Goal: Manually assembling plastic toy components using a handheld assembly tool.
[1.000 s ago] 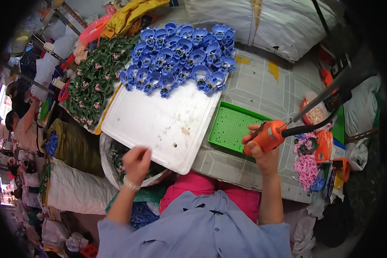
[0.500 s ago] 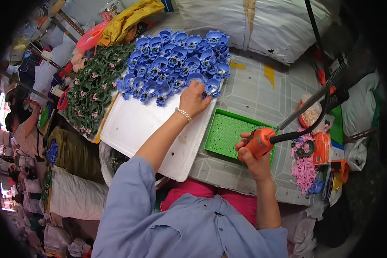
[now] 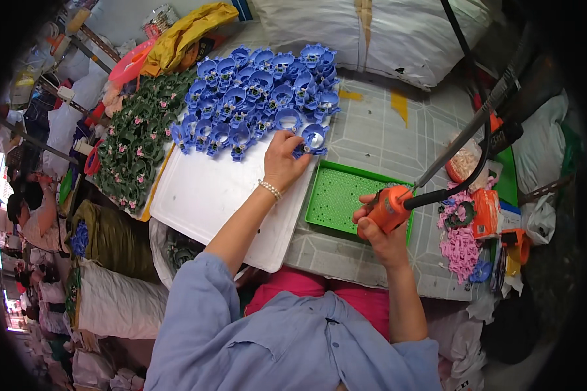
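Note:
My left hand (image 3: 283,163), with a beaded bracelet at the wrist, is at the near edge of a crowded group of blue plastic pieces (image 3: 236,98). Its thumb and bent fingers close on the side of a ring-shaped blue piece (image 3: 315,135) at the near right corner; the fingertips are partly hidden. These pieces have round openings and small coloured details, and rest on a white board (image 3: 209,189). In my right hand (image 3: 383,241) is an orange electric screwdriver (image 3: 389,207), held above a green perforated tray (image 3: 336,192). Its tip is out of sight.
Dark green pieces with pink dots (image 3: 137,143) cover the left side. A black cable (image 3: 437,195) and a metal rod (image 3: 460,140) run to the screwdriver. Pink parts (image 3: 460,244) and an orange box (image 3: 486,214) lie right. A large white sack (image 3: 372,32) stands behind.
My left hand has drawn slightly back toward me, from over one blue piece to the side of the corner piece. My right hand still holds the screwdriver over the tray. The view has shifted slightly.

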The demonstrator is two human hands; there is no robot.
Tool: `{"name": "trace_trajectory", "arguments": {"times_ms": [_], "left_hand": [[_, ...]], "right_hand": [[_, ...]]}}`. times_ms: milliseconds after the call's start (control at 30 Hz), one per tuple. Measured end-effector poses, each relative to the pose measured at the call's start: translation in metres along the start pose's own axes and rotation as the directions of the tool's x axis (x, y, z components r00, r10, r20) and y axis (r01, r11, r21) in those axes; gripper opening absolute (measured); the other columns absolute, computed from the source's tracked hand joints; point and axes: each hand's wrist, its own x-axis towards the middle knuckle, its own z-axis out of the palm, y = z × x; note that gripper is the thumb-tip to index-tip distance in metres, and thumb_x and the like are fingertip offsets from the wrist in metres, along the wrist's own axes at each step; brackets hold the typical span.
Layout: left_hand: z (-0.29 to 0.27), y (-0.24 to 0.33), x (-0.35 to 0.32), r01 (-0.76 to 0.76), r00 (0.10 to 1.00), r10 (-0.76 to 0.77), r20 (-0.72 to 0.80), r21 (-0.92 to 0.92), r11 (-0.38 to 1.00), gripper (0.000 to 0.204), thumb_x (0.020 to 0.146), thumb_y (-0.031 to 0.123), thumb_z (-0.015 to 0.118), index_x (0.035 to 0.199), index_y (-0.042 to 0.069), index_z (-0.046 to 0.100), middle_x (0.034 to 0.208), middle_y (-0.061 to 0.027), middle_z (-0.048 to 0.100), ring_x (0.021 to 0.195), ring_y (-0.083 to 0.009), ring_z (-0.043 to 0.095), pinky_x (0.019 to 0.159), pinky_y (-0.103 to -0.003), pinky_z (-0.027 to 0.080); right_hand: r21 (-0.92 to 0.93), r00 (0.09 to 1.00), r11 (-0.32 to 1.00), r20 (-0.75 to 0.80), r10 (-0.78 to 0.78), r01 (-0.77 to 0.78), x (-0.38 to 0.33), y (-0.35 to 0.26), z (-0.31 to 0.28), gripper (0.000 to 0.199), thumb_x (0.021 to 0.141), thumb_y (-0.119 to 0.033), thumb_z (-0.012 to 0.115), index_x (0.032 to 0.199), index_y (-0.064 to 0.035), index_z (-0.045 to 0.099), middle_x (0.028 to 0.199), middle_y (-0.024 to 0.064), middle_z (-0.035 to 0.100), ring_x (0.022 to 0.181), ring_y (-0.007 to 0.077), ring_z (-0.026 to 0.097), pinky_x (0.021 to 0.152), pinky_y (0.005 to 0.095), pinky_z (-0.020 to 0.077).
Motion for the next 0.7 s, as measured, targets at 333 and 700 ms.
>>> {"name": "trace_trajectory", "arguments": {"times_ms": [333,700], "left_hand": [[-0.052,0.035,-0.061,0.323,0.941,-0.288,0.179,-0.21,0.923,0.03,0.064,0.011,0.072,0.085,0.004,0.052,0.069,-0.0079,0.06,0.059,-0.0168,0.058,0.056,-0.028,0.047],[-0.057,0.1,-0.1,0.341,0.936,-0.344,0.067,-0.407,0.847,0.041,0.067,0.007,0.071,0.103,0.003,0.052,0.082,-0.0116,0.061,0.07,-0.0213,0.062,0.063,-0.029,0.05]], "right_hand": [[0.009,0.999,0.999,-0.017,-0.036,0.036,0.003,-0.009,0.006,0.037,0.077,-0.012,0.07,0.106,0.0004,0.051,0.082,0.0042,0.059,0.073,0.0083,0.056,0.066,0.0214,0.0465],[-0.115,0.99,0.993,-0.133,-0.041,0.025,0.0,-0.001,0.038,0.033,0.072,-0.002,0.07,0.1,-0.0007,0.052,0.085,0.0051,0.06,0.078,0.0112,0.06,0.07,0.0242,0.0502]]}}
